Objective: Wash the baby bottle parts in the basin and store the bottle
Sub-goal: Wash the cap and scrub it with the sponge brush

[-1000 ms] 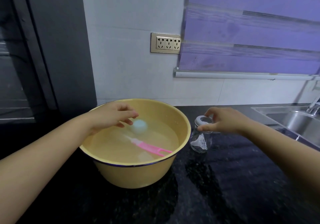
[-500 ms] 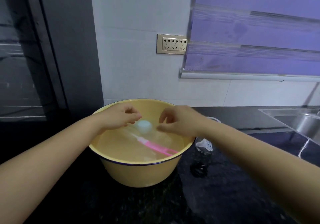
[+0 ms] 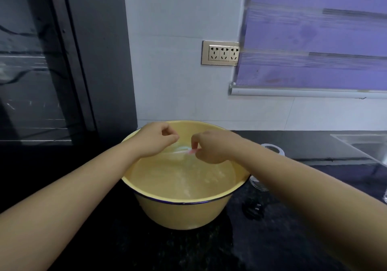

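A yellow basin holds cloudy water on the black counter. My right hand is over the far side of the water and pinches the pink handle of the bottle brush, which is lifted and blurred. The brush's pale head end streaks toward my left hand, whose fingers are curled just above the water. Whether that hand touches the brush is unclear. The glass baby bottle stands right of the basin, mostly hidden behind my right forearm.
A steel sink is set into the counter at the far right. A wall socket and a purple roller blind are on the wall behind. A dark cabinet stands at the left.
My right hand left the bottle, crossed left over the basin and took the pink brush handle, lifting it from the water. My left hand stayed over the basin.
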A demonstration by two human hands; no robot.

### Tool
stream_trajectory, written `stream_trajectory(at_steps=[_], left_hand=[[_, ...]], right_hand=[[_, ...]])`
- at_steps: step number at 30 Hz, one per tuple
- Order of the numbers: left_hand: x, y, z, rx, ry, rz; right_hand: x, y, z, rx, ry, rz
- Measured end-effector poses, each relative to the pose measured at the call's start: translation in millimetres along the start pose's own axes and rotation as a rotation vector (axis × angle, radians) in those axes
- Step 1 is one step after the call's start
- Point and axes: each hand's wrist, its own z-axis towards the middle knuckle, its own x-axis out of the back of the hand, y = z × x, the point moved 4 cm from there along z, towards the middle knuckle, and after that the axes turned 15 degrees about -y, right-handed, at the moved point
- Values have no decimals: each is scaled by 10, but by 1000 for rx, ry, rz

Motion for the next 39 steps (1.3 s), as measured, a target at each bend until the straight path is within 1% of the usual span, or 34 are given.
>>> stream_trajectory(at_steps=[3, 5, 7, 9, 11, 13, 15, 18, 21, 23, 26, 29, 33, 34, 36, 38, 39], left_hand=[[-27, 53, -20, -69, 4, -20], [-61, 52, 4, -92, -39, 8], [-113, 33, 53, -57, -175, 145], [-175, 21, 122, -8, -328, 381], [-224, 27, 214, 25, -417, 563], [-269, 39, 310, 20, -452, 654], [-338, 53, 395, -10, -493, 707], [-429, 26, 463, 12, -557, 812], [-512, -70, 544, 2, -562, 875], [-553, -121, 586, 22, -567, 907], [-626, -109, 544, 99, -624, 941], [-659, -81, 505, 121, -665, 871], [-556, -14, 393, 159, -682, 707], [-505, 5, 357, 171, -674, 632], [-408, 6, 286, 225, -668, 398], [-327, -33, 214, 286, -676, 163], [-295, -68, 189, 308, -680, 82]], right_hand=[[133, 134, -44, -4, 126, 11], [152, 224, -69, -34, 216, 40], [101, 270, -75, -58, 286, 51], [12, 293, -56, -73, 326, 50], [-55, 313, -30, -94, 349, 40], [-70, 345, -12, -118, 368, 36], [-80, 372, -1, -133, 373, 48], [-89, 382, 2, -140, 380, 72], [-92, 387, -8, -145, 389, 79], [-93, 388, -13, -142, 392, 70], [-93, 379, -18, -135, 391, 57], [-94, 380, -24, -142, 377, 45], [-107, 356, -25, -128, 358, 30], [-110, 353, -19, -120, 352, 24], [-125, 352, 6, -102, 317, 11], [-154, 341, 36, -88, 256, -23], [-168, 333, 46, -81, 225, -46]])
